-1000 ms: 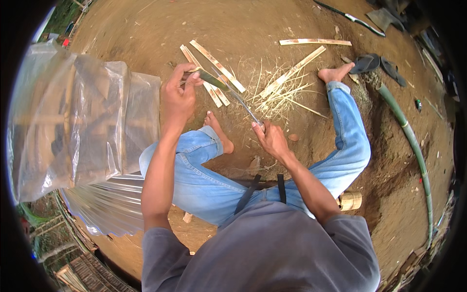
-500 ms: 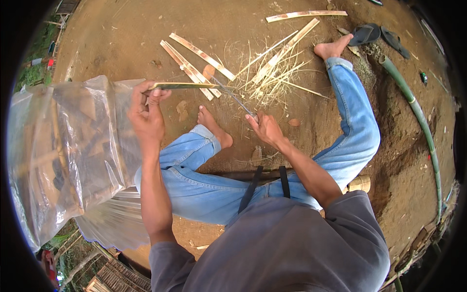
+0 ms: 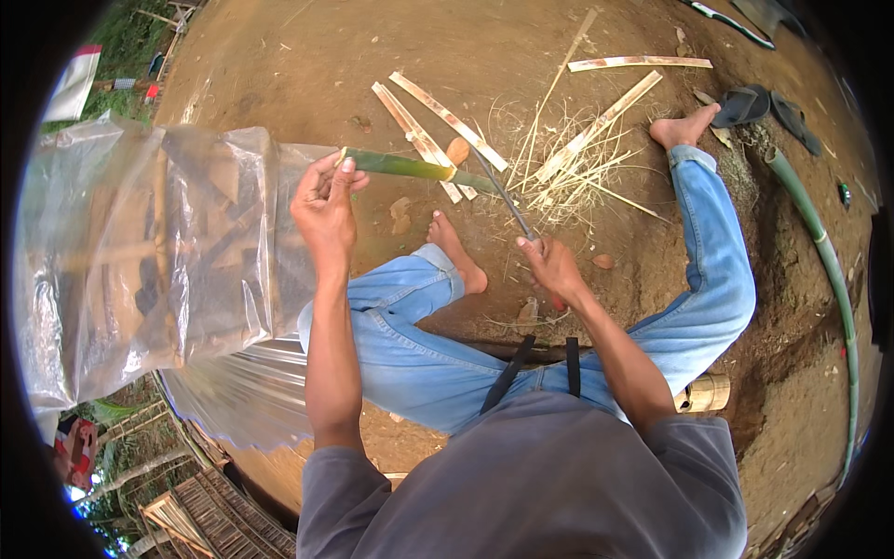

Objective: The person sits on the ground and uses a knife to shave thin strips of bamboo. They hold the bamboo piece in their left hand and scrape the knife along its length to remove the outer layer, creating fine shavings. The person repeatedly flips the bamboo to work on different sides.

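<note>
As the head view shows, left hand [image 3: 326,200] pinches the left end of a green bamboo strip [image 3: 396,164], while right hand [image 3: 551,268] is closed round the handle of a knife [image 3: 510,202], blade across the strip's far end between them, contact unclear. Beyond both hands, pale bamboo strips [image 3: 445,118] and shavings [image 3: 570,197] suggest several pieces worked; held piece looks mostly green-skinned, so shaving likely remains.

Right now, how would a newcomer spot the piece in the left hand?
Find the clear plastic sheeting at picture left. Near its right edge, the left hand holds one end of a bamboo strip. Unlike the pale strips lying nearby, it is green.
</note>
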### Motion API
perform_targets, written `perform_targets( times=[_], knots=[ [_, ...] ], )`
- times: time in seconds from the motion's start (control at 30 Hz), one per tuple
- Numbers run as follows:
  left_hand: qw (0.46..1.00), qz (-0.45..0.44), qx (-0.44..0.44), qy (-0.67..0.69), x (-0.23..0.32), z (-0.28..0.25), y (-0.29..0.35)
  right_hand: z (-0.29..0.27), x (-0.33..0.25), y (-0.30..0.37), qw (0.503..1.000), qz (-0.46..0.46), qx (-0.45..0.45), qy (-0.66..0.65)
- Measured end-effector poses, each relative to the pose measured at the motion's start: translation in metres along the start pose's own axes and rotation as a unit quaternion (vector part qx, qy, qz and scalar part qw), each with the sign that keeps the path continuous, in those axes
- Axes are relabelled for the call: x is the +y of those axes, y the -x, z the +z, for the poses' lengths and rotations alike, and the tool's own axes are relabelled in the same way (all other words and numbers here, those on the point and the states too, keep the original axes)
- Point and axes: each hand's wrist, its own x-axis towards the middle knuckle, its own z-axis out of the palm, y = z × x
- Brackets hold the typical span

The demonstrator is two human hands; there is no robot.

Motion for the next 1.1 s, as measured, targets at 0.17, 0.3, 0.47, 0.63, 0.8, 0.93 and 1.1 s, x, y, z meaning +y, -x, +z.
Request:
perform_targets(
  times=[0.17,0.3,0.47,0.63,0.8,0.93,1.1],
  knots=[
    [0.999,0.006,-0.016,-0.030,0.014,0.005,0.014,0.010,-0.090,0.060,0.984,-0.177,-0.003,-0.030],
    [1.000,0.029,-0.008,-0.009,0.010,0.008,0.021,0.013,-0.123,0.082,0.969,-0.247,-0.012,-0.030],
    [0.998,0.047,-0.023,-0.025,0.010,0.009,0.024,0.014,-0.120,0.086,0.968,-0.251,-0.011,-0.018],
    [0.998,0.036,-0.038,-0.040,0.012,0.009,0.026,0.017,-0.116,0.087,0.967,-0.249,-0.009,-0.046],
    [0.998,0.037,-0.041,-0.026,0.013,0.006,0.027,0.014,-0.117,0.085,0.972,-0.231,-0.027,-0.021],
    [0.998,0.045,-0.036,-0.033,0.006,0.006,0.025,0.012,-0.094,0.069,0.976,-0.215,0.010,-0.009],
    [0.998,0.050,-0.022,-0.007,0.006,0.007,0.027,0.017,-0.092,0.090,0.970,-0.241,0.008,-0.020]
  ],
)
